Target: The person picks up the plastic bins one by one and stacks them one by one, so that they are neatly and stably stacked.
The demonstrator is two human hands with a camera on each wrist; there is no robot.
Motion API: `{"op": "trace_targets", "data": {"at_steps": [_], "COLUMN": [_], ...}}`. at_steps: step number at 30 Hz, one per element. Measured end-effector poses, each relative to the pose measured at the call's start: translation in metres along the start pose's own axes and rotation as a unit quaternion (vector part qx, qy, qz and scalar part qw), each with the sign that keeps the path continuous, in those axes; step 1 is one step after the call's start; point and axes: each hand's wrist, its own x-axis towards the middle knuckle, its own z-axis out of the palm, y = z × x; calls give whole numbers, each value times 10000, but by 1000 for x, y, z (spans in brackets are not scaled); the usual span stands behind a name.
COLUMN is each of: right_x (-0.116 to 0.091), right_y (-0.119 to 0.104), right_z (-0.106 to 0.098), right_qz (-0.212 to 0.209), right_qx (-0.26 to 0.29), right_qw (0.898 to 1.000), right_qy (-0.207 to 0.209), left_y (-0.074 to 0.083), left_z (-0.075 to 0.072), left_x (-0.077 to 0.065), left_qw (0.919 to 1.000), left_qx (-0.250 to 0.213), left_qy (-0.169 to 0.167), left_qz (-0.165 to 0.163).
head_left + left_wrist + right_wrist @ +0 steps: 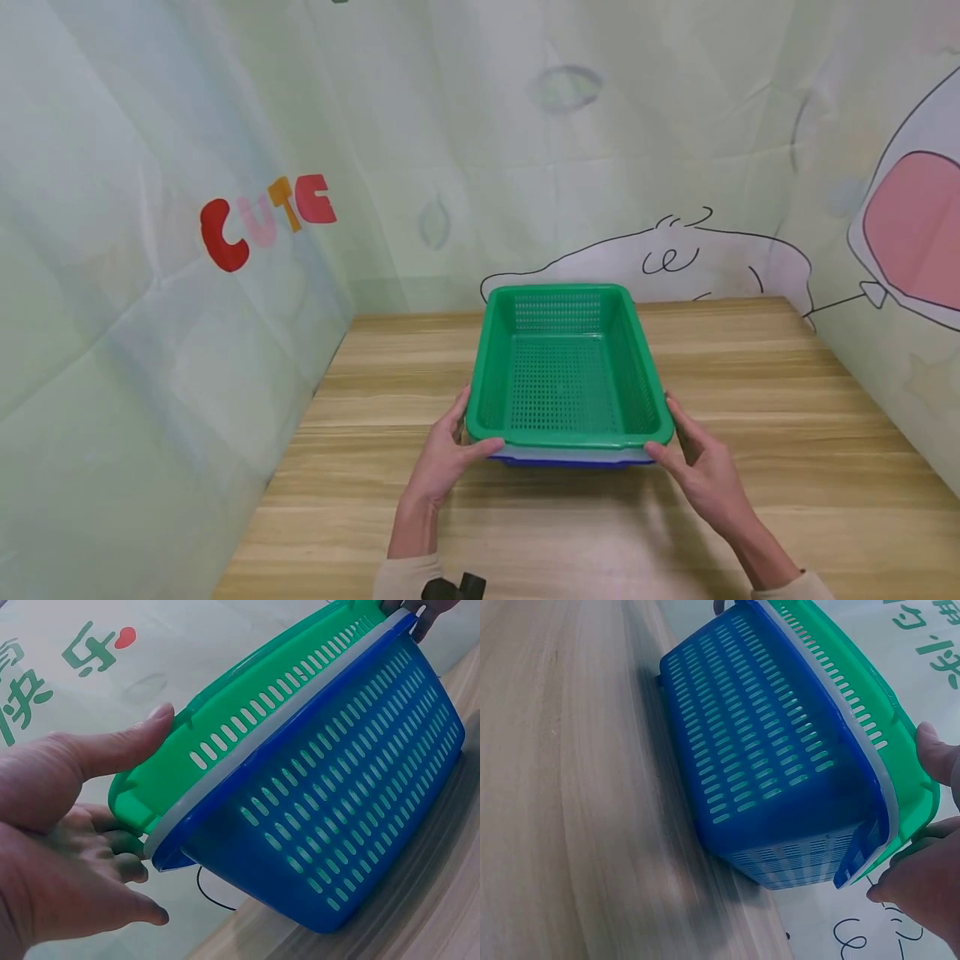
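Note:
A green plastic basket [566,438] with slotted walls sits nested at the top of a stack. Below its rim shows the pale rim of a white basket [573,455], and under that a blue basket [337,765], whose slotted side fills much of both wrist views. My left hand [441,458] holds the green basket's near left corner, thumb at the front rim and fingers along the side. At the near right corner, my right hand [705,475] grips the same rim between thumb and fingers. Most of the white basket is hidden inside the blue one.
The stack stands toward the back of a wood-grain table [360,500]. Behind and to both sides hangs a printed cloth backdrop [450,150] with the coloured letters "CUTE" [225,237] on the left and line drawings at the back and right.

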Motion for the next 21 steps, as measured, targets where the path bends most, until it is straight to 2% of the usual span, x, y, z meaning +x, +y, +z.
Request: {"op": "trace_targets", "data": {"at_steps": [9, 21], "right_x": [-1, -3], "right_y": [8, 14], "right_z": [2, 4], "right_qz": [-149, -181], "right_qx": [279, 283], "right_qw": [9995, 9994], "right_qy": [-50, -61], "left_y": [-6, -12], "left_z": [3, 5], "left_x": [-1, -2], "left_qw": [9999, 9995], "left_qx": [-9, -282], "left_qy": [32, -49], "left_qz": [-132, -91]}}
